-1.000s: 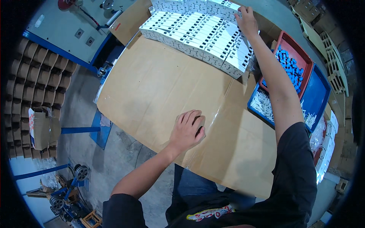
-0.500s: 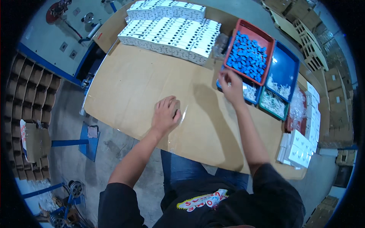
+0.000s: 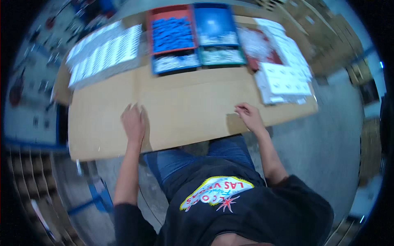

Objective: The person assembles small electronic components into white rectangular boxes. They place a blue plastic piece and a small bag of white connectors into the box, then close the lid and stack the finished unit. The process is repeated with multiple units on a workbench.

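My left hand [image 3: 134,123] is over the left part of the cardboard-covered tabletop [image 3: 184,102]. Its fingers point away from me, slightly apart, and I see nothing in them. On the other side, my right hand [image 3: 250,118] hovers near the table's front edge with curled fingers. Thumb and fingertips come close together; blur hides anything small between them. Beyond the hands stand a red tray [image 3: 172,50] of small blue parts [image 3: 173,35], a blue tray [image 3: 215,18] with white parts at its near end, and a green tray [image 3: 223,63] of white pieces.
Rows of white boxes [image 3: 108,53] fill the far left. A smaller blue tray [image 3: 176,67] of white pieces sits below the red one. At right are clear plastic bags [image 3: 256,44] in a red tray and stacked white boxes [image 3: 285,80]. Cardboard cartons [image 3: 334,37] stand beyond.
The view has turned, so the trays now lie straight ahead. My right hand has drawn back from the trays toward the front edge. My left hand's fingers look straighter.
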{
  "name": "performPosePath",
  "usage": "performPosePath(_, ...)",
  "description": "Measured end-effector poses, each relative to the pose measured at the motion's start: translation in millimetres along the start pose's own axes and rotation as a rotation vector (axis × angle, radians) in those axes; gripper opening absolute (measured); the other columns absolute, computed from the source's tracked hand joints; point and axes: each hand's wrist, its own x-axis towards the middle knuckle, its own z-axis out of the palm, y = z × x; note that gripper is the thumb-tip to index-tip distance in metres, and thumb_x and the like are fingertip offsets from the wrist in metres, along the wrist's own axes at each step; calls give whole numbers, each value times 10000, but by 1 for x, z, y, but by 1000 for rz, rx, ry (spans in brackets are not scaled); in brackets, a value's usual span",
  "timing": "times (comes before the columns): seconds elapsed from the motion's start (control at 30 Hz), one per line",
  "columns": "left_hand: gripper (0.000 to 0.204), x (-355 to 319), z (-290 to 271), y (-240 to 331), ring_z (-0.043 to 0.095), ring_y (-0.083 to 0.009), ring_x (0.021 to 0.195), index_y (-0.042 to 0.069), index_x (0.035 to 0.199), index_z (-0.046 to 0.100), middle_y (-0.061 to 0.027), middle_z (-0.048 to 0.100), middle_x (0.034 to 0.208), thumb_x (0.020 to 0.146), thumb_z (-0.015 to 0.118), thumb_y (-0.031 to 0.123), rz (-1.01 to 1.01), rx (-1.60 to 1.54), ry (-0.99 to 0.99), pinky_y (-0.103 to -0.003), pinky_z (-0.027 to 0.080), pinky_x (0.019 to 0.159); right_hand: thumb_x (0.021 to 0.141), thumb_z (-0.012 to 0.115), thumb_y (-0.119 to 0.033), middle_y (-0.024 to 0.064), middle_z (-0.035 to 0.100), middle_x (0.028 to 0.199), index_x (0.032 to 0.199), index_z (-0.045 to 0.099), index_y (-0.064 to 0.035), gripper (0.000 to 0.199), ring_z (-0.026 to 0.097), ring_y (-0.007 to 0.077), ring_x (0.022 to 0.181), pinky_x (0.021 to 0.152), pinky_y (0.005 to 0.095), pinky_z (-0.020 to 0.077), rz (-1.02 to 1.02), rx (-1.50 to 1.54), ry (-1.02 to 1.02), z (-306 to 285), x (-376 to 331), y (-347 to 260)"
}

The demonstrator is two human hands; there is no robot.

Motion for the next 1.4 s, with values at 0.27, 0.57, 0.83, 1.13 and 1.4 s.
performPosePath(0.27, 441, -75, 15, 140, 500, -396, 1296, -25, 1375, 523, -232, 528, 1378, 970, 625, 116, -110, -709, 43, -480, 397, 1109, 968, 672, -184, 140, 748, 940, 1114, 716, -13, 230, 715, 223, 828, 743, 345, 554, -92, -193, 317, -70, 7, -4)
performPosePath(0.57, 364, -89, 6, 120, 524, -389, 1273, -36, 1278, 588, -234, 542, 1361, 946, 645, 102, -38, -424, -49, -460, 432, 1085, 915, 689, -156, 133, 751, 985, 1117, 727, -51, 230, 715, 254, 836, 754, 373, 561, -157, -306, 722, -195, 22, 34)
performPosePath(0.83, 401, -65, 13, 166, 492, -414, 1302, 11, 1298, 583, -226, 528, 1389, 929, 664, 145, 116, -349, -82, -513, 366, 1109, 900, 700, -249, 143, 733, 1038, 1132, 721, -77, 289, 710, 290, 945, 843, 415, 557, -50, -558, 753, -291, 113, 55)
performPosePath(1.13, 372, -49, 19, 186, 497, -362, 1311, 59, 1262, 614, -174, 553, 1374, 910, 675, 163, 113, -333, -170, -492, 354, 1119, 830, 751, -512, 184, 609, 1347, 1384, 598, -134, 688, 568, 359, 1294, 1056, 542, 465, 232, -1008, 542, -346, 242, 78)
performPosePath(1.4, 354, -46, 17, 185, 510, -352, 1297, 67, 1245, 624, -163, 569, 1352, 907, 672, 159, 97, -315, -160, -490, 364, 1107, 761, 824, -499, 201, 643, 1342, 1455, 506, -88, 866, 613, 356, 1259, 1046, 575, 455, 356, -984, 422, -347, 271, 84)
